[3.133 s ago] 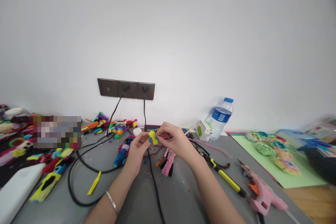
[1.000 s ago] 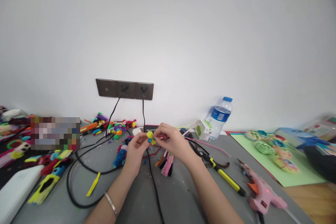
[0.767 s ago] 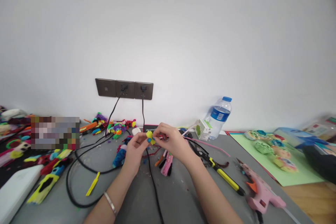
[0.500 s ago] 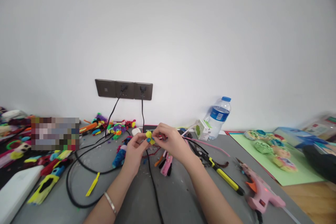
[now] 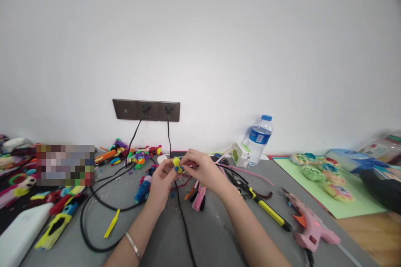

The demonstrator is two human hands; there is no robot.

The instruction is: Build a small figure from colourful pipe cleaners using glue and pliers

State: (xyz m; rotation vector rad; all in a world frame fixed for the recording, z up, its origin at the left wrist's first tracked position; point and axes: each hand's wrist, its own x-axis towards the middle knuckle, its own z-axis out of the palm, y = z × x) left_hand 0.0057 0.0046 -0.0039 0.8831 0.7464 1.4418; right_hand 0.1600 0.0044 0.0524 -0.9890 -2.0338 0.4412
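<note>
Yellow pom-pom point(image 5: 177, 163) pinched between both hands' fingers point(image 5: 171, 170).

Bright, even diffuse light, soft faint shadows on the tabletop point(image 5: 213, 233), no glare; wide-angle bowing and slight blur at edges, pixelated patch at left.

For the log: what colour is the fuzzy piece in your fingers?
Yellow piece with a blue bit; head view.

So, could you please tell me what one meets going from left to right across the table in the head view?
White box, yellow strip, left hand, yellow fuzzy piece, right hand, yellow-handled pliers, pink glue gun, green mat.
</note>
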